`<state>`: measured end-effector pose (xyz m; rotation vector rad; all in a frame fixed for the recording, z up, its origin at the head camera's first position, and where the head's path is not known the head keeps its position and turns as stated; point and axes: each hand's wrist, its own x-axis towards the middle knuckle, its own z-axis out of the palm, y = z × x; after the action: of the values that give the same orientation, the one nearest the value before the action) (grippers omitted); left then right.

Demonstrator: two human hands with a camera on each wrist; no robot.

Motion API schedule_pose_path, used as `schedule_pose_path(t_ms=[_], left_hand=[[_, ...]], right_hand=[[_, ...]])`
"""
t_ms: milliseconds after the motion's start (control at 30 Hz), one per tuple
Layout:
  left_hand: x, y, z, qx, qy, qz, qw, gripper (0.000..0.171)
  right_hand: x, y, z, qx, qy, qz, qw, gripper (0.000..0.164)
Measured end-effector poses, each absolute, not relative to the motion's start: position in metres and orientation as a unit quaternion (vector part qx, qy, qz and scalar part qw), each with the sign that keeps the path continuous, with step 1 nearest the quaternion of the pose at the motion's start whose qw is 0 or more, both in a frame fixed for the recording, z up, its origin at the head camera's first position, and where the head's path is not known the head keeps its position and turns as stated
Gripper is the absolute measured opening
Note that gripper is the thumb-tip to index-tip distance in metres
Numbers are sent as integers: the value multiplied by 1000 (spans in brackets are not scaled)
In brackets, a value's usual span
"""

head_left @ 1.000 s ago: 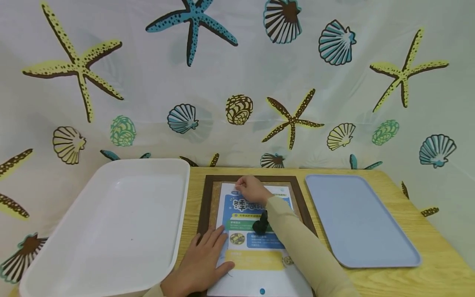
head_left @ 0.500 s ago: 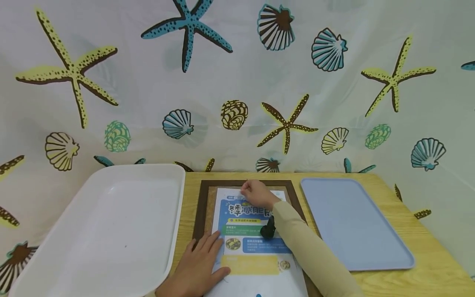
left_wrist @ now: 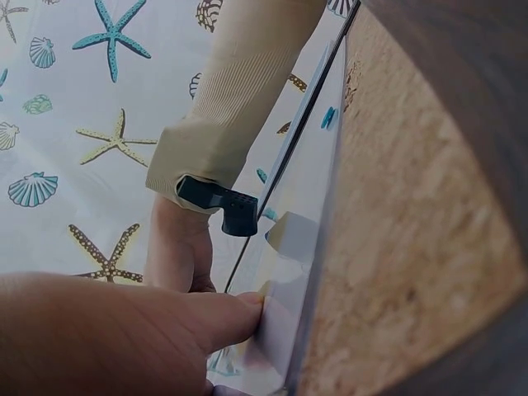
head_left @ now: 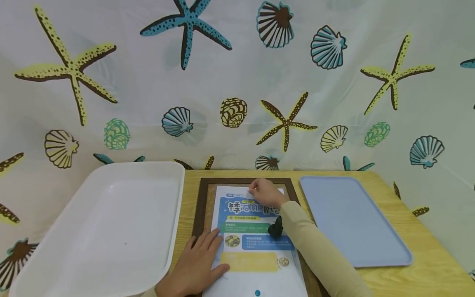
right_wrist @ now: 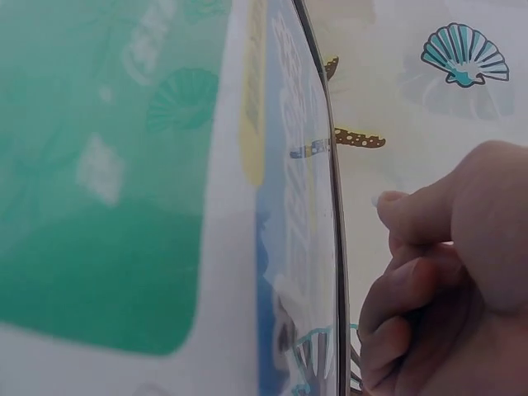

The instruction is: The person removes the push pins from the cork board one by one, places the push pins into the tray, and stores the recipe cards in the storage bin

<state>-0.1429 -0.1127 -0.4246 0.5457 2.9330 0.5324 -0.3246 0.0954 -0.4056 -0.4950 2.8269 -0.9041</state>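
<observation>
A printed poster (head_left: 259, 260) with blue, green and yellow blocks lies on a brown-framed cork board (head_left: 210, 202). My left hand (head_left: 198, 260) rests flat over its left side, fingers spread and thumb on the sheet. At the poster's top edge my right hand (head_left: 268, 192) has its fingers curled, thumb and forefinger together. In the right wrist view, a tiny whitish thing (right_wrist: 376, 200) shows at the thumb tip of that hand; its kind is too small to tell. A round blue pin (head_left: 257, 293) sits near the poster's bottom middle.
To the left stands a large white tray (head_left: 122, 231), its rim close to the board. A flat light-blue tray (head_left: 356, 222) lies to the right on the wooden table (head_left: 419, 239). Behind hangs a cloth (head_left: 219, 70) printed with starfish and shells. A black wrist device (head_left: 276, 228) sits below the right hand.
My right hand has moved rightward along the poster's top edge, uncovering more of the heading. The left hand stays on the left side. The head view has shifted slightly.
</observation>
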Motion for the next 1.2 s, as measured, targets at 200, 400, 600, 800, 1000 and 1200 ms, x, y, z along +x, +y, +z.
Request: schedule_pose_path(t_ms=[200, 400, 600, 800, 1000, 1200], left_hand=[[-143, -114, -423, 178, 965, 184, 55, 72], [-142, -114, -422, 178, 966, 183, 53, 72], [-143, -114, -421, 173, 966, 181, 60, 72], [-141, -114, -421, 176, 965, 187, 61, 72], [-141, -113, -422, 179, 964, 189, 56, 71], [-141, -114, -420, 181, 964, 189, 54, 71]], right_hand=[[-323, 98, -403, -148, 941, -297, 72, 14], [-325, 104, -401, -130, 941, -304, 70, 16], [-327, 112, -405, -115, 946, -299, 58, 16], [-324, 121, -406, -119, 948, -291, 49, 15], [-324, 133, -407, -117, 948, -294, 46, 17], [-322, 143, -404, -101, 943, -313, 44, 19]])
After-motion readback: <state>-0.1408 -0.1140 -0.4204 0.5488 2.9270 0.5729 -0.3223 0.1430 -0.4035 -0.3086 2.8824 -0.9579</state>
